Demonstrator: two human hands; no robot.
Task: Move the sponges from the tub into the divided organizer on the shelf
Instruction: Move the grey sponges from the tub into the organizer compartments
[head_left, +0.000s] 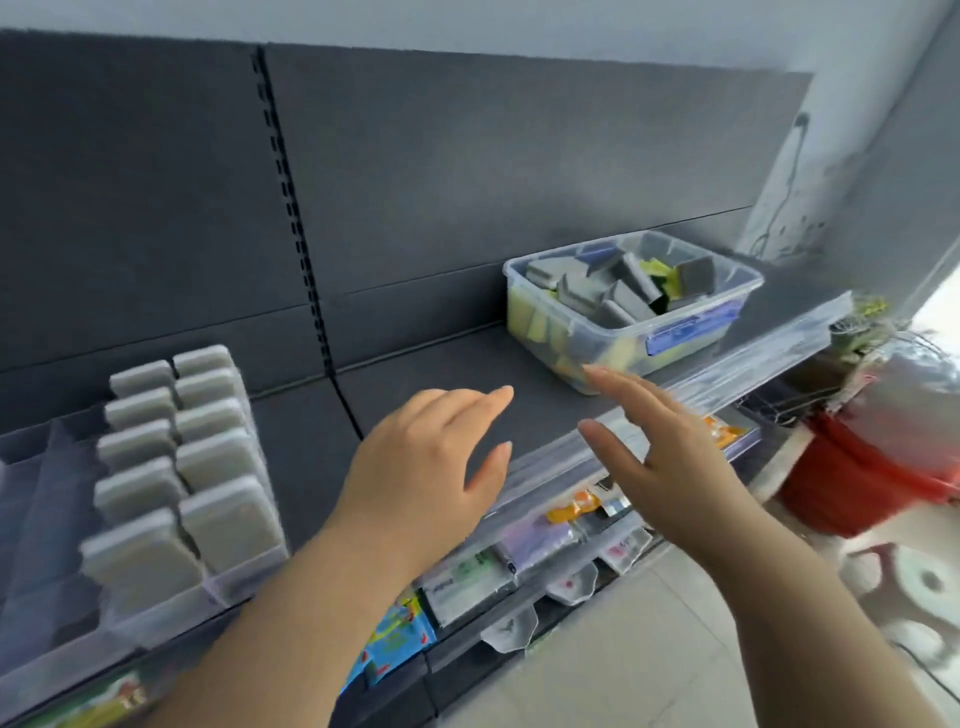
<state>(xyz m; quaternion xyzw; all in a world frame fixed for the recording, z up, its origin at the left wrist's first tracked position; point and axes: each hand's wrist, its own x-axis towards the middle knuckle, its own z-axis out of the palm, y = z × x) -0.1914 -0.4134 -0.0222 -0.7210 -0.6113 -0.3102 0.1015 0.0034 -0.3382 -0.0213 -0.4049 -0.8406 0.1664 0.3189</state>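
Presently both of my hands hang in the air over the front of the dark shelf (447, 364), neither holding anything. Left hand (431, 462): fingers loosely extended, thumb apart from the rest, palm turned down and rightward. Right hand (660, 467): flat and spread, fingers pointing up-left toward the tub, thumb splayed out below. Its fingertips sit near the tub's front corner in the frame; I cannot tell whether they touch it.

Clear plastic tub (737, 306) sits on the shelf to the right, back near the grey panel. It holds a jumbled heap of sponges (602, 296), grey scouring faces up on most, yellow showing through the wall and between pieces. A blue label is on its front wall.

Divided organizer (156, 618) stands at the left end of the same shelf, well apart from the tub. Two of its lanes carry grey sponges standing on edge (208, 467), five in each row, leaning back. The lanes farther left look bare, though blur makes this uncertain.

Below the shelf edge, packets of goods (467, 577) hang in a lower tier. A red bucket (872, 478) stands on the floor at right.
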